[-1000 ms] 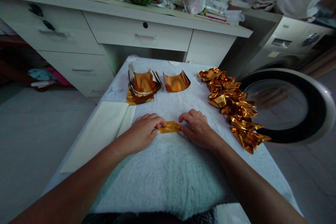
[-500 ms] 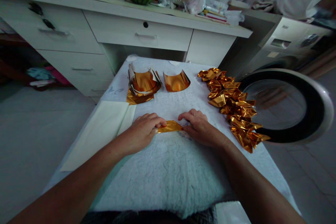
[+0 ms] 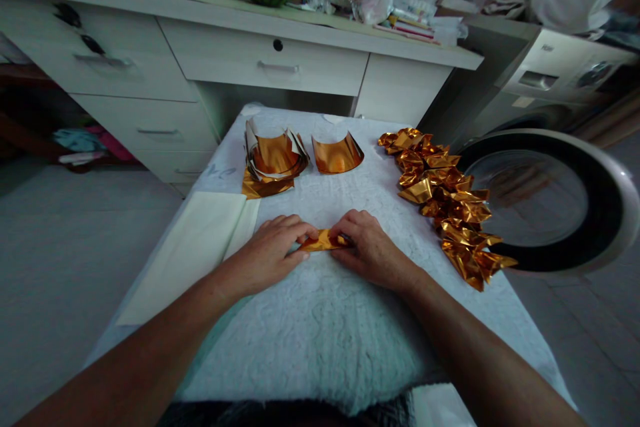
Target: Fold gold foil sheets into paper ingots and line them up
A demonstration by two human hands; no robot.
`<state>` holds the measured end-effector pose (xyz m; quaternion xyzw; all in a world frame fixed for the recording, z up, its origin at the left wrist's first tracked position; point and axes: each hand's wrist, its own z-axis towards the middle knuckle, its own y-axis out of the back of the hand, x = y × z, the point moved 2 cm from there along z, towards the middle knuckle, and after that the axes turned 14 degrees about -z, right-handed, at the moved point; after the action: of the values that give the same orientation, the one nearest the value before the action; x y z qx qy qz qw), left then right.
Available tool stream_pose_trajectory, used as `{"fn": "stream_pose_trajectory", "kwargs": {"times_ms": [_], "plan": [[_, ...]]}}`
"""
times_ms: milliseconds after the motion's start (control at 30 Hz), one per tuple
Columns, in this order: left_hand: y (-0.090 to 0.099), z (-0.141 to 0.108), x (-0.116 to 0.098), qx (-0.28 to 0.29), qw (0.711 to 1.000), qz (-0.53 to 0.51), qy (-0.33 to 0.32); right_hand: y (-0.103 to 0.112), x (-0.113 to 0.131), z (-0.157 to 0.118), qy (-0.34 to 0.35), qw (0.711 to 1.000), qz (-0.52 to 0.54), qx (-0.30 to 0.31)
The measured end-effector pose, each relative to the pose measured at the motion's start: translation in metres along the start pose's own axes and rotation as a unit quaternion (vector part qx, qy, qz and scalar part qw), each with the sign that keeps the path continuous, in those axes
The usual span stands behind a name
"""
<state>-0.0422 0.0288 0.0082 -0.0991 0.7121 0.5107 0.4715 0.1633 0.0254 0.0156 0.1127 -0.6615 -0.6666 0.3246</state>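
Gold strip point(image 3: 325, 240): on the cloth point(image 3: 300, 347), apparently part-folded.
Left hand point(image 3: 273, 251): you pinch one end.
Right hand point(image 3: 373, 250): apart from your left, pinching the other.
Crumpled gold pieces point(image 3: 437, 197): right, seemingly finished.
Curved sheets point(image 3: 276, 157): beyond your hands, seemingly unworked.

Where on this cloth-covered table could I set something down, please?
Bare cloth shows between the curved foil and right hand, and between the forearms. Crumpled foil pieces crowd the right; the foil stack and white paper take up the left.
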Motion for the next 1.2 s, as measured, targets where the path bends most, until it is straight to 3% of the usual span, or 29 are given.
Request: {"fn": "stream_pose_trajectory", "kwargs": {"times_ms": [300,633,900,1200], "plan": [[-0.006,0.007,-0.004,-0.056,0.998,0.024,0.018,-0.008,0.004,0.005,-0.043,0.998,-0.037,-0.011],[0.002,0.005,0.002,-0.01,0.999,-0.031,0.0,-0.011,0.005,0.002,-0.069,0.997,-0.044,-0.002],[0.003,0.005,0.002,0.009,1.0,-0.026,0.007,-0.015,0.026,0.011,-0.143,0.98,-0.138,-0.015],[0.003,0.002,0.003,0.009,1.0,-0.025,0.007,-0.013,0.017,0.008,-0.117,0.989,-0.088,0.002]]}}
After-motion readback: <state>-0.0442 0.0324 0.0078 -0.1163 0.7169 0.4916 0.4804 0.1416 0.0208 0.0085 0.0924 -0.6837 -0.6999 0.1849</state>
